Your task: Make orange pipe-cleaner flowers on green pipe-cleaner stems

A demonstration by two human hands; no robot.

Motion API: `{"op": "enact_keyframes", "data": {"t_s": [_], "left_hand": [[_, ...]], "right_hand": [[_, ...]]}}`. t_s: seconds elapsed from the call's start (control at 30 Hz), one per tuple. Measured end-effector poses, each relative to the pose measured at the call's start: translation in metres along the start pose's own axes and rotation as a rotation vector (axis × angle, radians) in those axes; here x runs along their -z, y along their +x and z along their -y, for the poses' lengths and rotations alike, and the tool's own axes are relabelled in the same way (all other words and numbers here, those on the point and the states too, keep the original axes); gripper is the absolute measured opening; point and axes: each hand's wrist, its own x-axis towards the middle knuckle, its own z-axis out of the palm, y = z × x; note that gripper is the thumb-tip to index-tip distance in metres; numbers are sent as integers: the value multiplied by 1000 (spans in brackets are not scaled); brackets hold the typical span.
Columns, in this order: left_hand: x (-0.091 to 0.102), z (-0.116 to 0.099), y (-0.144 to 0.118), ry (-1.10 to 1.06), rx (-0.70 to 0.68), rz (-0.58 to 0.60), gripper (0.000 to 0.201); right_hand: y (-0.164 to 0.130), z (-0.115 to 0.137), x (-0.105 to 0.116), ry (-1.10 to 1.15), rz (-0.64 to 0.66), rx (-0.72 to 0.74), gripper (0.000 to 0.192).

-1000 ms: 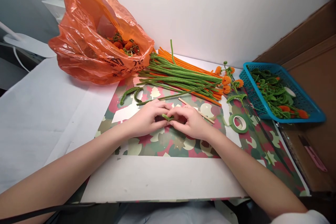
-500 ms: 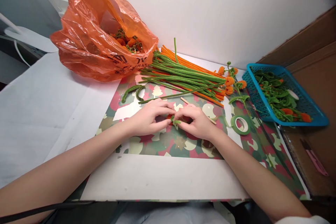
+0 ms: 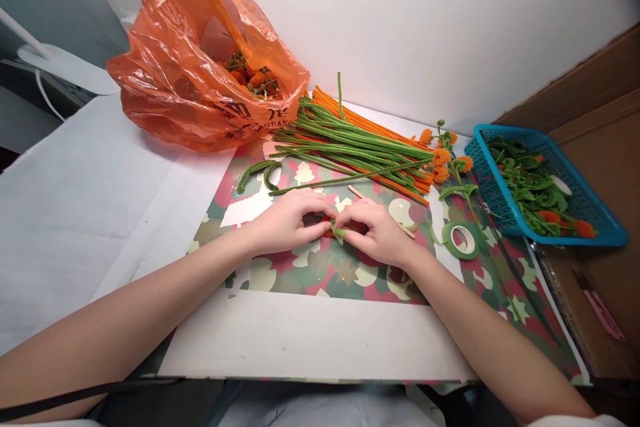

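My left hand (image 3: 295, 219) and my right hand (image 3: 374, 230) meet above the patterned mat, both with closed fingers. Pinched between their fingertips is a small pipe-cleaner flower (image 3: 338, 232), orange on the left and green on the right; the fingers hide most of it. A thin wooden stick (image 3: 354, 191) lies partly under my right hand. Right of that hand sits a roll of green tape (image 3: 460, 240). Beyond the hands lies a bundle of green pipe cleaners (image 3: 360, 140), with orange pipe cleaners (image 3: 345, 109) behind and beneath it.
An orange plastic bag (image 3: 200, 93) with orange flowers inside stands at the back left. A blue basket (image 3: 607, 230) of green leaves and orange pieces is at the right. Finished-looking orange flowers (image 3: 441, 159) lie beside it. A pink-handled cutter (image 3: 603, 313) rests on cardboard at far right.
The whole view has shifted slightly, so everything appears a little further right. Both hands keep their pinch on the small flower, with only slight finger movement.
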Motion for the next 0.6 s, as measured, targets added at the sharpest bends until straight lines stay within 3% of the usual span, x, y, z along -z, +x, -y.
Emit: {"op": "enact_keyframes", "data": {"t_s": [0.6], "left_hand": [[-2,-2,0,30,1,-37,16]], "right_hand": [[-6,4,0,9,-10,-103,7]]}}
